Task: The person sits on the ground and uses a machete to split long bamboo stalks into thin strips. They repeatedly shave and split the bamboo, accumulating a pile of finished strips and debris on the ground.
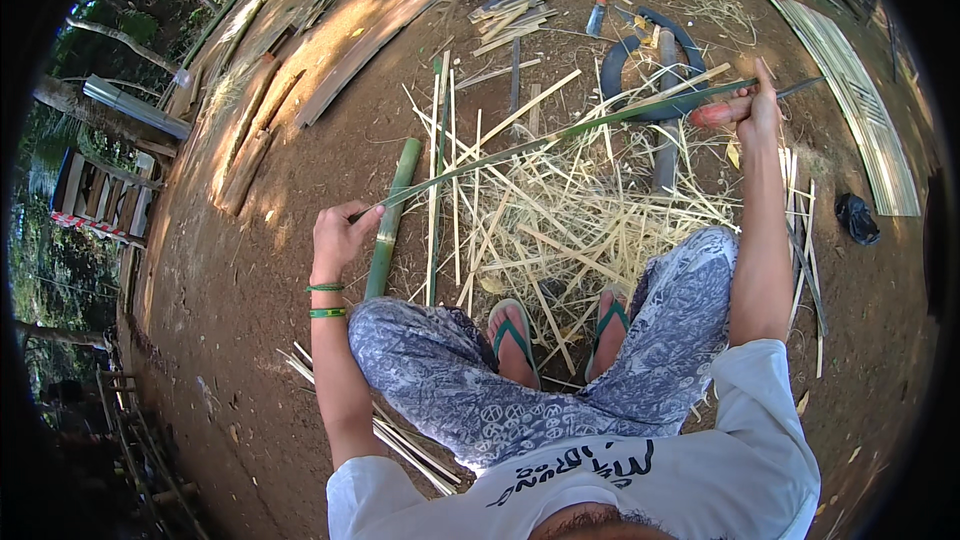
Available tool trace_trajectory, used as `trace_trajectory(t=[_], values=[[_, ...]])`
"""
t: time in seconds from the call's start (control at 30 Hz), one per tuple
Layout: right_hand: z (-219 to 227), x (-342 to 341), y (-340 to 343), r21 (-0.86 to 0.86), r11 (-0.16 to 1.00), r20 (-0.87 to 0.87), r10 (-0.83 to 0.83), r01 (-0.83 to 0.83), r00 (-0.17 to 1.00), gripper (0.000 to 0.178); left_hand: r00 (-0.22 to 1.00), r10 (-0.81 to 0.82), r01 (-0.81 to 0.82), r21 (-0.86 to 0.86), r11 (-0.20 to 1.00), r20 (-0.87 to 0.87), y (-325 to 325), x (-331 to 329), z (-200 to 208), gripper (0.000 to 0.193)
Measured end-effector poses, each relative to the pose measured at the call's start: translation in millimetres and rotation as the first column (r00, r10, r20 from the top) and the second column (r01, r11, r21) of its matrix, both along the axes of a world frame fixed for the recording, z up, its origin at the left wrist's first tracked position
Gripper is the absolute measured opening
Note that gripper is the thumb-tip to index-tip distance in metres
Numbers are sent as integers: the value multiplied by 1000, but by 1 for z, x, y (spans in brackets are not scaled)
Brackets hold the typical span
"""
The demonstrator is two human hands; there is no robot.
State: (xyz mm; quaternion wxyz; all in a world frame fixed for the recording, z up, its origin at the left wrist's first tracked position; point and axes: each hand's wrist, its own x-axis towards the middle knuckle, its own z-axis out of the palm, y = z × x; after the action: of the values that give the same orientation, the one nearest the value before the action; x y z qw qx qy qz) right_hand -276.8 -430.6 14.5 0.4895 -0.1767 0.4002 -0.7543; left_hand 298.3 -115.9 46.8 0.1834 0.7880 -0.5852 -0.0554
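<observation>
While a long, flat, green bamboo strip spans the gap between the hands, the left hand pinches one end, and the right hand clasps an apparent red-handled knife; whether its fingers also clamp the strip cannot be told. A loosened pinch could let the strip spring aside, exposing skin to the blade. Both arms extend forward, the right farther, pale bamboo slivers lying below and between the fingers.
</observation>
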Motion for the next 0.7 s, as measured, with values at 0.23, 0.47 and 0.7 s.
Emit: trace_trajectory(t=[0.23,0.47,0.7], values=[[17,29,18,-6,998,3,66,-66,998,44,968,223,-216,-66,974,114,-5,4,-12,48],[25,40,27,-6,988,-115,151,-152,982,51,917,344,-325,-124,938,203,-11,7,-16,50],[35,54,38,-19,974,-146,223,-228,964,51,897,391,-369,-139,919,206,-11,8,-18,46]])
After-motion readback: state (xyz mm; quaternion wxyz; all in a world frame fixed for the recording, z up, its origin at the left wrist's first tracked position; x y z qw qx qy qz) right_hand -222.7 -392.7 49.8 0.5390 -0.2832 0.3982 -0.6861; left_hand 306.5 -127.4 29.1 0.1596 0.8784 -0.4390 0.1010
